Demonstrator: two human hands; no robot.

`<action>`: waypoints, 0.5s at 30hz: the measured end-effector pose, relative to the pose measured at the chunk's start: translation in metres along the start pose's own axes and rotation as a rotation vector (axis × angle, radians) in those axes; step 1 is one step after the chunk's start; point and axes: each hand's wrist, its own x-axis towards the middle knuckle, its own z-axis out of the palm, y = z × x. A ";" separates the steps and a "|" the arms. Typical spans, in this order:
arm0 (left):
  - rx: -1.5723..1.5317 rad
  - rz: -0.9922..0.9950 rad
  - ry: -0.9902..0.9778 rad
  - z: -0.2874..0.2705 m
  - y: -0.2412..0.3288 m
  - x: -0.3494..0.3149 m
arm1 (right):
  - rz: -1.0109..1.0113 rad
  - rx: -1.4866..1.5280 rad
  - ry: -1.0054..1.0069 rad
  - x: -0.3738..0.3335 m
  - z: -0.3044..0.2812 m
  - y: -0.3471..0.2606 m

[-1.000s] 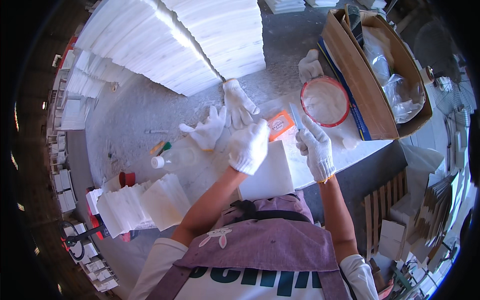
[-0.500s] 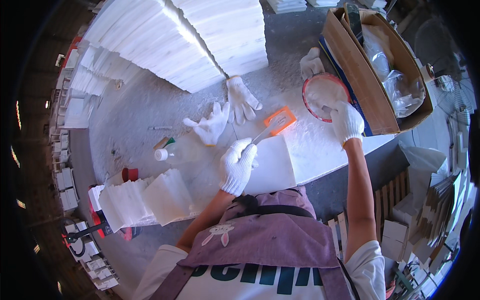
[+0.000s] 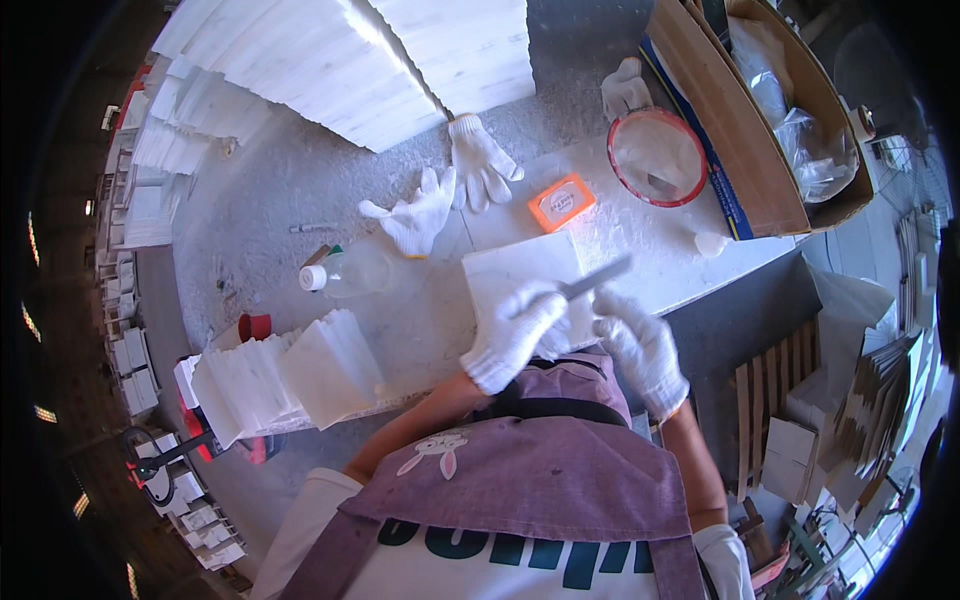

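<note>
My left hand (image 3: 518,335), in a white knit glove, is closed around a flat, narrow grey blade-like tool (image 3: 597,277) that points up to the right. Beside it, my gloved right hand (image 3: 640,350) is smeared by motion, its fingertips close to the blade; whether it holds anything is hidden. Below the left hand lies a square white tile (image 3: 520,262) on the dusty worktop. Beyond the tile sits an orange box (image 3: 562,203). Further right stands a red-rimmed bowl (image 3: 612,165) with white material and a small grey piece inside.
Spare white gloves (image 3: 415,215) lie mid-table, near a clear bottle (image 3: 355,272) with a white cap. Tall stacks of white slabs (image 3: 290,70) rise at the back. A cardboard box (image 3: 745,130) with plastic bags stands at right. Short tile stacks (image 3: 335,370) line the near left edge.
My right hand has left the bowl and come back beside my left hand. The left hand has moved slightly right, its tool now tilted lower. The white tile shows more fully.
</note>
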 end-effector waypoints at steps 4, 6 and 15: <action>0.303 0.209 -0.077 0.017 -0.035 0.009 | 0.212 0.616 0.202 -0.025 0.043 0.012; 0.427 0.271 -0.101 0.018 -0.042 0.011 | 0.283 0.745 0.285 -0.030 0.048 0.010; 0.989 1.050 0.000 0.001 -0.037 0.018 | 0.073 0.704 0.527 -0.048 0.045 0.044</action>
